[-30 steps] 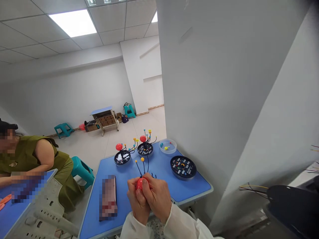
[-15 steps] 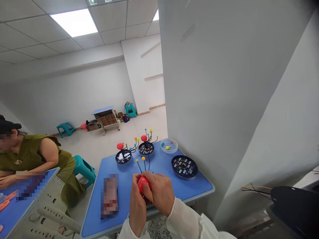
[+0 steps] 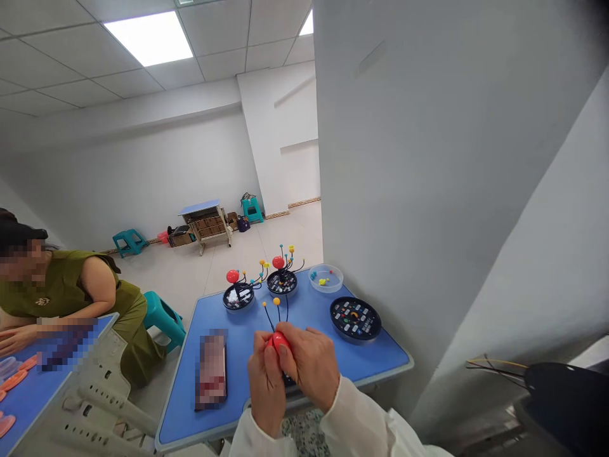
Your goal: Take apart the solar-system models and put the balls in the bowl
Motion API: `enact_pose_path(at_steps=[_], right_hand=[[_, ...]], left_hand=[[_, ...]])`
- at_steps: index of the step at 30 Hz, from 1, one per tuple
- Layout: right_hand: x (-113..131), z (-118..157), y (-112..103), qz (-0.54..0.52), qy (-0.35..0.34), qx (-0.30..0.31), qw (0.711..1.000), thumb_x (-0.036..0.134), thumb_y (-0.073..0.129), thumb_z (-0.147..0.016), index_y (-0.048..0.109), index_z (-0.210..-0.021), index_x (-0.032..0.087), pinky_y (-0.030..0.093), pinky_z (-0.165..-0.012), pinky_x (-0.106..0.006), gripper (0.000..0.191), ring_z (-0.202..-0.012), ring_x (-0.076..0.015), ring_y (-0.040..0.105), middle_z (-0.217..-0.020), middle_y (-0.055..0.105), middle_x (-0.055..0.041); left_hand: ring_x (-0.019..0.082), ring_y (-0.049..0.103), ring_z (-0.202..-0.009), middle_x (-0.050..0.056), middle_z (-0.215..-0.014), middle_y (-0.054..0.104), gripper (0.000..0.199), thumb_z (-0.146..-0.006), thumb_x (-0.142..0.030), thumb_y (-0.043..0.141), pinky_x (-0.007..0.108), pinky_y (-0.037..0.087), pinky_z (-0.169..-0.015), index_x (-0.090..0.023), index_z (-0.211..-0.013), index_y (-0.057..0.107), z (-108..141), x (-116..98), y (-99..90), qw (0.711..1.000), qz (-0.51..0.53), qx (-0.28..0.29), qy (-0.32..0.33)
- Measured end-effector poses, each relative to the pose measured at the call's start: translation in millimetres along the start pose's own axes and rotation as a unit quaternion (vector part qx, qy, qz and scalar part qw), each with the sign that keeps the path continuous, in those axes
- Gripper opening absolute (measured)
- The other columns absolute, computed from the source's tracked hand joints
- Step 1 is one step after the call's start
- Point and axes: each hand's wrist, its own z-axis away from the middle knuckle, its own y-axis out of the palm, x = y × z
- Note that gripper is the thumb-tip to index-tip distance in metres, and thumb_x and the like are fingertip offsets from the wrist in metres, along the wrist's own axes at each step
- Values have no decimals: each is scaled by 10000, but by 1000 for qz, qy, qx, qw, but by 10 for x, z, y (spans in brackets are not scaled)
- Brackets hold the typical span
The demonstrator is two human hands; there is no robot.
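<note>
Curls the left hand (image 3: pixel 266 381) in from a flatter cupping, now gripping the red ball (image 3: pixel 280 341) with its fingers and the right hand's (image 3: pixel 314 365), over the near side of the surface (image 3: pixel 311 316); apparently gains firmer two-handed control. Leaves the dark round base (image 3: pixel 356 320) untouched beyond.

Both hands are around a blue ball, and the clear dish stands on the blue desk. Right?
Not quite: the ball is red, not blue, as the head view shows. The left hand and right hand are around it, and the clear dish stands on the blue desk.
</note>
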Motion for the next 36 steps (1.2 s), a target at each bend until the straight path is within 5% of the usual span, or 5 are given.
enact_pose_path(at_steps=[6,13,25,29,36], right_hand=[[-91,-115,-193,-150,128,48,979,499,189,-1010,596,-875,225,283,-520,-259,509,-479,-135,477,-521,518,37],[-205,43,-150,-535,318,140,770,748,275,-900,575,-1004,213,312,-452,-253,622,-448,-119,390,-587,550,36],[-289,317,-28,-672,368,76,638,729,504,-841,642,-931,231,502,-669,-305,525,-786,-194,649,-882,696,-29],[-614,297,106,-585,446,60,674,803,479,-789,686,-977,178,510,-657,-320,685,-790,-228,685,-891,716,-91],[-1953,-472,148,-128,424,95,892,845,145,-820,718,-992,146,502,-806,-354,920,-921,-267,677,-955,735,-135]], left_hand=[[133,432,-498,-32,-573,493,567,-889,-726,317,248,368,-458,-217,-767,535,-75,6,-133,990,76,16,-115],[122,492,-484,-5,-632,616,606,-907,-722,239,253,413,-506,-210,-784,538,27,-144,-44,966,199,62,-154],[212,617,-1019,84,-1091,655,605,-913,-701,273,349,494,-933,-215,-1072,596,57,-50,399,977,123,-22,-171],[221,528,-1218,108,-1337,515,629,-911,-693,278,378,441,-1050,-228,-1228,559,17,62,527,982,101,7,-160],[236,592,-1070,83,-1223,604,569,-923,-657,312,382,489,-948,-271,-1201,625,187,458,401,990,64,-31,-122]])
